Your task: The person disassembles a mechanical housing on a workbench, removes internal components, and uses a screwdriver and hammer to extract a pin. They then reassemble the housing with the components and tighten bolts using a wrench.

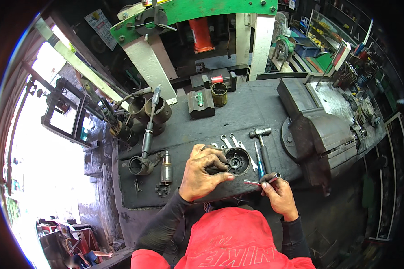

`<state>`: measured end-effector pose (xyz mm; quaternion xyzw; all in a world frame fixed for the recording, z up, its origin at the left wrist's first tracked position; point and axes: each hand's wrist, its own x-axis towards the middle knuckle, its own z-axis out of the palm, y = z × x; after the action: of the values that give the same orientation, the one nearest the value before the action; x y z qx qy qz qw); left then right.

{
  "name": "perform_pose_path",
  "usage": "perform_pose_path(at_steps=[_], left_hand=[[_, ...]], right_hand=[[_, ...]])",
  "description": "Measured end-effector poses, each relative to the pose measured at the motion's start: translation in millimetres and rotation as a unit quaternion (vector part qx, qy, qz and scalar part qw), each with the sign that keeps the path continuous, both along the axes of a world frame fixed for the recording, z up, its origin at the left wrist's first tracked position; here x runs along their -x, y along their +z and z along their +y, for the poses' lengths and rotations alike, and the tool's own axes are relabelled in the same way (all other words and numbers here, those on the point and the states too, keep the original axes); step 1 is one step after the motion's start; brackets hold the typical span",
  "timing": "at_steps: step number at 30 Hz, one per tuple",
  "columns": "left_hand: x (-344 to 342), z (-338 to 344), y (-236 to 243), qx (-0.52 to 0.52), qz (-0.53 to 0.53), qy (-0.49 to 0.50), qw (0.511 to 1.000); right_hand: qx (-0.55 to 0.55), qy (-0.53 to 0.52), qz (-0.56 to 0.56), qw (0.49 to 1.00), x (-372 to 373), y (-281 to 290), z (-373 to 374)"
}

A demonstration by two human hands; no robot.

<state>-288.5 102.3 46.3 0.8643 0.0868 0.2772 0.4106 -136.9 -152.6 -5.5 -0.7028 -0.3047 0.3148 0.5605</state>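
My left hand [204,172] is closed around the rim of a round, dark metal housing [238,162], hollow with a ribbed hub inside, tilted up above the bench's near edge. To its right my right hand [278,195] grips a slim tool [252,182] with a thin reddish shaft and a tubular metal end; its exact kind is unclear. Beyond the housing lie several spanners [225,141], partly hidden. A ball-peen hammer [264,150] and a blue-handled screwdriver [260,168] rest beside them. A motor armature [166,169] stands left of my left hand.
A large bench vise [323,134] fills the bench's right side. Metal cylinders [159,111] and a long-handled tool [149,134] are at the left. A grooved metal block [201,105] and a tin can [219,94] sit at the back, before a green-and-white press frame [148,58].
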Motion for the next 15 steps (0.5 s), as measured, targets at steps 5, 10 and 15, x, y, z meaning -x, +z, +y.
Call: perform_pose_path(at_steps=[5, 10, 15], left_hand=[[-2.6, -9.3, -2.2, 0.021, -0.015, 0.041, 0.999], [8.4, -5.5, -1.6, 0.107, -0.118, 0.092, 0.983], [99.0, 1.7, -37.3, 0.229, -0.158, 0.375, 0.884]], right_hand=[[0.003, 0.007, 0.006, 1.000, 1.6, -0.3, 6.2], [-0.008, -0.013, 0.036, 0.999, 3.5, 2.3, 6.3], [-0.035, -0.089, 0.056, 0.994, -4.1, 10.6, 1.4]])
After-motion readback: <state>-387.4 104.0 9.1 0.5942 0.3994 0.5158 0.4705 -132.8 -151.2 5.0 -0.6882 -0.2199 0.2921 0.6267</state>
